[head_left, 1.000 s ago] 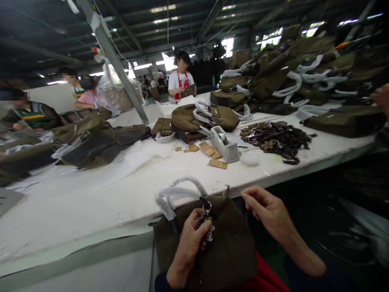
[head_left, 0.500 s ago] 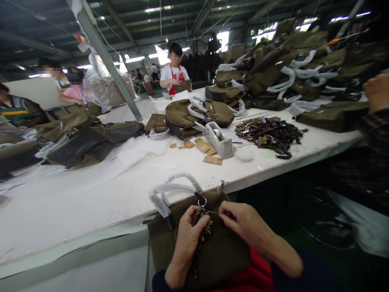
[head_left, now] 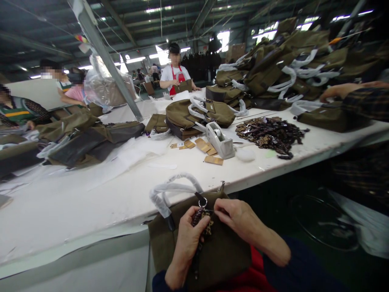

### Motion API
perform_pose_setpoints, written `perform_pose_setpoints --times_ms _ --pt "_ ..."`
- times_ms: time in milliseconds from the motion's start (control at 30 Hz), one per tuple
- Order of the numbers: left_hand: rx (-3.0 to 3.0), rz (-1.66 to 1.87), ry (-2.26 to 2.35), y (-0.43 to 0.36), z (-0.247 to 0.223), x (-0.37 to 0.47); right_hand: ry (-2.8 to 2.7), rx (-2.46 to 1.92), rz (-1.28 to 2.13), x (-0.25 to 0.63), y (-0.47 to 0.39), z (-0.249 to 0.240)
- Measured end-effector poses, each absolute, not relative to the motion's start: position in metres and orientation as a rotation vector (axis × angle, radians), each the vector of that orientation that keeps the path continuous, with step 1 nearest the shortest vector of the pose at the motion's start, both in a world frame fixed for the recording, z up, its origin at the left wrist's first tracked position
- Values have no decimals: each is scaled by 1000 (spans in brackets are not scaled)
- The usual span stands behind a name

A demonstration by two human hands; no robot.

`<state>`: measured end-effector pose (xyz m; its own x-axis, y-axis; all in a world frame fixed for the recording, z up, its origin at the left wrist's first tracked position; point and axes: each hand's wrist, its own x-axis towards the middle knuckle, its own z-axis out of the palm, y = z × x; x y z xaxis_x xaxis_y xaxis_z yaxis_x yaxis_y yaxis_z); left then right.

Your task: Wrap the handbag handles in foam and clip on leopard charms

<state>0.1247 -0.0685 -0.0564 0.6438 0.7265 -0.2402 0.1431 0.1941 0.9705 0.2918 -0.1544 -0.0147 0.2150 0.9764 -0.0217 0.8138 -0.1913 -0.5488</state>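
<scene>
An olive handbag (head_left: 225, 251) lies at the table's front edge, over my lap, its handles (head_left: 174, 182) wrapped in clear plastic. A dark braided charm (head_left: 208, 224) with a tan openwork piece hangs by a metal ring (head_left: 203, 202) from the bag. My left hand (head_left: 190, 233) is closed, thumb on top, pinching this charm just below the ring. Right beside it my right hand (head_left: 232, 213) is closed in a pinch on a thin strand close to the ring. The strand is too fine to make out fully.
On the white table (head_left: 100, 194) stand a tape dispenser (head_left: 220, 142), tan tags (head_left: 209, 148) and a heap of dark charms (head_left: 270, 134). Olive bags (head_left: 273, 69) are piled behind. A co-worker's hand (head_left: 343, 91) reaches in from the right. Other people work across the table.
My right hand has moved slightly left, closer to the ring and charm. My left hand keeps its hold. The co-worker's arm at right has lowered onto a bag.
</scene>
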Motion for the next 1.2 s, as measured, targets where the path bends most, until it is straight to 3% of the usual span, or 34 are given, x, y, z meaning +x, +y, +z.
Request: perform_pose_setpoints --times_ms 733,1200 --pt "1165 430 662 -51 -59 127 -1827 -2236 223 286 -131 -23" --pt "1453 502 770 -45 -57 129 -1681 -2055 433 278 -135 -23"
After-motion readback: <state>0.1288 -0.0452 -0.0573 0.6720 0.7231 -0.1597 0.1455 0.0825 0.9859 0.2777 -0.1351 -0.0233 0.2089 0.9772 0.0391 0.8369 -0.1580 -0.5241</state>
